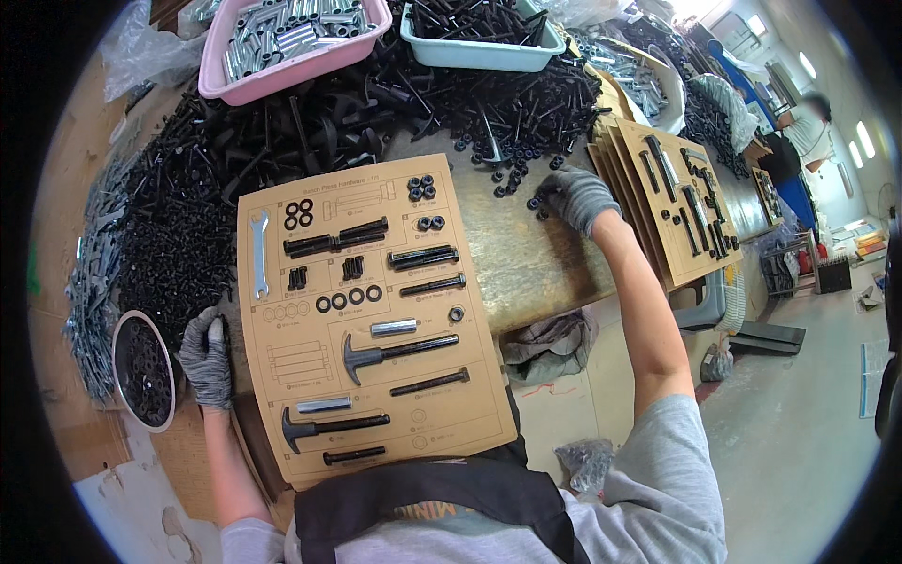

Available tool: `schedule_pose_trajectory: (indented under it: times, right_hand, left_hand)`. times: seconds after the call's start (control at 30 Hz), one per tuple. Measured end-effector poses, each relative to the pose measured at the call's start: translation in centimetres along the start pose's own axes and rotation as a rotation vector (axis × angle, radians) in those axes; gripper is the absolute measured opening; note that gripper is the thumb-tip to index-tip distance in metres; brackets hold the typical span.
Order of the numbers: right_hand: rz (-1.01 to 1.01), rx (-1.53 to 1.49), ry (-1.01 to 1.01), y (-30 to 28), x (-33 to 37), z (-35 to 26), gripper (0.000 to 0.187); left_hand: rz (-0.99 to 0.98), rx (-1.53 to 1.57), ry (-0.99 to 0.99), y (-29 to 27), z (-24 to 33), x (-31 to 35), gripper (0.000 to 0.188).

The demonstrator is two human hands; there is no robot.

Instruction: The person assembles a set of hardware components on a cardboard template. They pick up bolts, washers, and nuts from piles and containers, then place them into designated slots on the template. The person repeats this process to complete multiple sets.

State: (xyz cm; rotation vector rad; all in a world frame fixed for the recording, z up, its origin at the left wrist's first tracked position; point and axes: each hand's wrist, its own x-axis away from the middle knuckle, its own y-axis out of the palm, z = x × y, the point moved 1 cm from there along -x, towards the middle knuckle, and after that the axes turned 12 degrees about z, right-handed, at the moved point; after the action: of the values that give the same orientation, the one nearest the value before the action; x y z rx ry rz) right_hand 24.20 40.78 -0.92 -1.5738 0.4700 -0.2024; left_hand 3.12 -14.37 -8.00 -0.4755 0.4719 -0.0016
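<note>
My right hand [578,199], in a grey knit glove, is at the bench with fingers bent together beside loose black nuts [513,177]. What lies between the fingertips is hidden. In a matching glove, my left hand [205,357] is curled beside the left edge of a brown cardboard hardware sheet [489,395], near a bowl of black washers [146,371]. Its fingers are closed; their contents cannot be made out. The tilted sheet carries a silver wrench [259,254], black bolts [336,237], washers [349,299], T-handled bolts [399,352] and metal sleeves [394,327]. One nut [457,314] sits at its right.
Behind the sheet are a pink tub [211,70] of metal sleeves and a pale blue tub [484,54] of black bolts. Black hardware is heaped at the left [174,216]. Filled cardboard sheets [672,207] stand at the right. Another person [806,136] is farther back.
</note>
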Motion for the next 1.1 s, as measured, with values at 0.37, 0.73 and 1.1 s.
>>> schedule_pose_trajectory:
  times: [0.37,0.73,1.1]
  right_hand:
    - [0.16,-0.355,0.186,1.3,5.2,-2.8,0.023]
    - [0.196,-0.206,0.074,1.7,7.3,-4.7,0.02]
    - [-0.102,-0.806,-0.135,-5.3,18.0,-21.4,0.017]
  left_hand:
    - [-0.008,-0.018,0.01,0.1,0.0,0.0,0.016]
    - [-0.023,-0.108,0.045,-0.1,1.1,-0.3,0.02]
    - [-0.007,0.088,0.009,0.1,0.2,0.1,0.019]
